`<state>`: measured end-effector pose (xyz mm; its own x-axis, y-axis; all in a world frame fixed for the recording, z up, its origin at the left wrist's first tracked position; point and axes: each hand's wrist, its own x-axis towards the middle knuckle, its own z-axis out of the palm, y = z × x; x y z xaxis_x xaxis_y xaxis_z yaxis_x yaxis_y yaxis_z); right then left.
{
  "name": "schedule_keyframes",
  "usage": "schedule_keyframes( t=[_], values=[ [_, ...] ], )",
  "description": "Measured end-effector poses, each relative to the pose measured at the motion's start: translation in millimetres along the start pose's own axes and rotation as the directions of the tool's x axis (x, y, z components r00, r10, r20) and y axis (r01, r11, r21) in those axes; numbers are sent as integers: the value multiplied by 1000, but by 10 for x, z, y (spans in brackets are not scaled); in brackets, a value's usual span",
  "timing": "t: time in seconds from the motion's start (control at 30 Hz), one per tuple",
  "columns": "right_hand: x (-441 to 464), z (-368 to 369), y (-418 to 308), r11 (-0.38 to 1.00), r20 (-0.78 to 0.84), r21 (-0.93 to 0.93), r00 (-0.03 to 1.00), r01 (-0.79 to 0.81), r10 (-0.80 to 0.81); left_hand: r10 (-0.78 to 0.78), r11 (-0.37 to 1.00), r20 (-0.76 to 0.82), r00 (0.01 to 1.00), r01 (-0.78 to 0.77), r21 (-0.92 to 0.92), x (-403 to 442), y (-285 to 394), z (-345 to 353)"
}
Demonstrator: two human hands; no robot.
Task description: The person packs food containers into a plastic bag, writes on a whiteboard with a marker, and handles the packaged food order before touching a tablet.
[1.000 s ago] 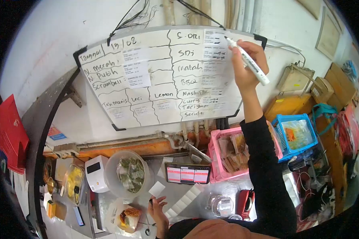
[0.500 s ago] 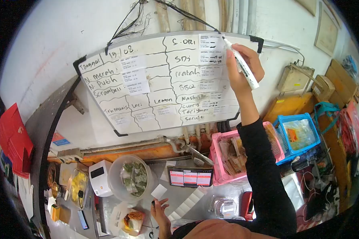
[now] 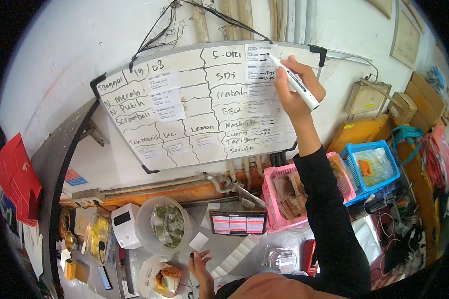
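Observation:
My right hand (image 3: 300, 89) grips a white marker (image 3: 298, 84), its dark tip at the top label (image 3: 257, 53) beside "S. ORI". That label is stuck on a whiteboard (image 3: 194, 107) with handwritten rows, several printed labels and wavy dividing lines. Low in the view, my left hand (image 3: 201, 269) is held over the counter with fingers partly curled and a small dark object, probably the marker's cap, between them. A white paper square (image 3: 199, 241) is just above its fingertips.
Below the board are a tablet (image 3: 238, 222), a pink basket (image 3: 284, 199) of packets, a blue basket (image 3: 371, 169), a round tub (image 3: 141, 226) of green packets, a white printer (image 3: 125, 225) and an open food box (image 3: 147, 274). Red folders (image 3: 19, 179) are at the left.
The marker has moved left and slightly down, from the label's right edge onto its printed lines. The camera view has shifted a little. My left hand keeps much the same pose.

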<state>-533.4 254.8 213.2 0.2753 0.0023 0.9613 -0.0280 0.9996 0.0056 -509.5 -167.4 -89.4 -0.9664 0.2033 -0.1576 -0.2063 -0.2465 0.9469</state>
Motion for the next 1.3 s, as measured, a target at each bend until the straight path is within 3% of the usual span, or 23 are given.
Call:
schedule_keyframes(
  t=[0.57, 0.87, 0.97, 1.07, 1.3],
  values=[
    [-11, -34, 50, 997, 35, -60, 998, 53, -51, -47, 999, -30, 998, 47, 11, 32, -29, 15],
    [-36, -40, 30, 1000, 31, -22, 1000, -4, 4, -47, 999, -15, 999, 48, 25, 25, -1, 40],
    [-35, 18, 56, 1000, -59, -23, 998, 1, -2, -41, 999, -3, 999, 41, 14, 37, -44, 8],
    [-20, -44, -5, 999, 32, -52, 999, -11, 13, -29, 1000, 2, 1000, 29, 6, 42, -63, -1],
    [-53, 13, 97, 999, -64, -37, 998, -4, 2, -19, 1000, 8, 1000, 19, 0, 25, -20, 39]
  ],
)
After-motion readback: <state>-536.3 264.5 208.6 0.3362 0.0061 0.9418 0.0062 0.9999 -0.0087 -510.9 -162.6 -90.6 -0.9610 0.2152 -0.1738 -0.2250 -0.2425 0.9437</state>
